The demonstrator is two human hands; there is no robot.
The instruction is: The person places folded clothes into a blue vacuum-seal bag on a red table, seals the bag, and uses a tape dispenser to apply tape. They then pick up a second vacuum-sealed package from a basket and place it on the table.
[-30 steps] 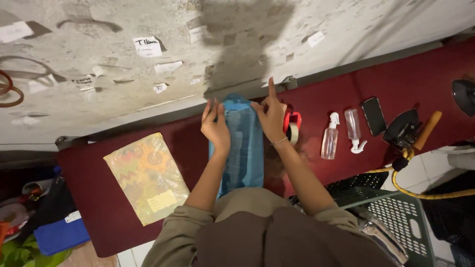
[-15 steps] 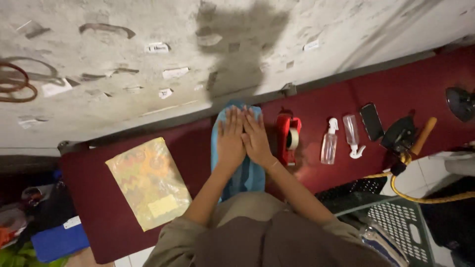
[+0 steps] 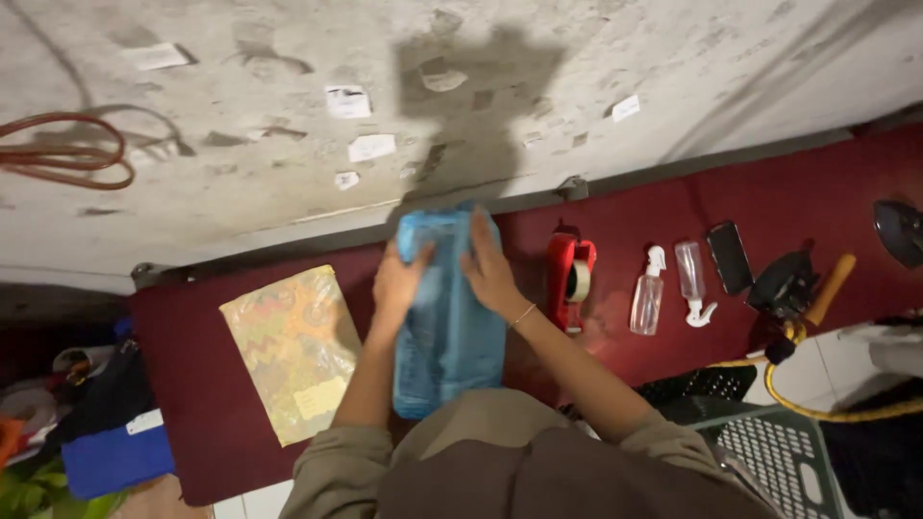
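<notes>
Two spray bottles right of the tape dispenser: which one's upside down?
The right spray bottle: its nozzle points toward the person. The left spray bottle, nearer the red tape dispenser, has its nozzle toward the wall.

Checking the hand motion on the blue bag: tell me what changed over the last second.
The left hand and right hand came together on the blue plastic bag, then drew slightly apart, lying flat on its upper half. Nothing was gripped or let go. The bag, patterned packet and red tape dispenser stayed put.

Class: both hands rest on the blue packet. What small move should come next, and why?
Probably slide both palms down toward the body: the left hand and right hand lie flat on the upper half of the blue packet, whose lower half is untouched.
</notes>
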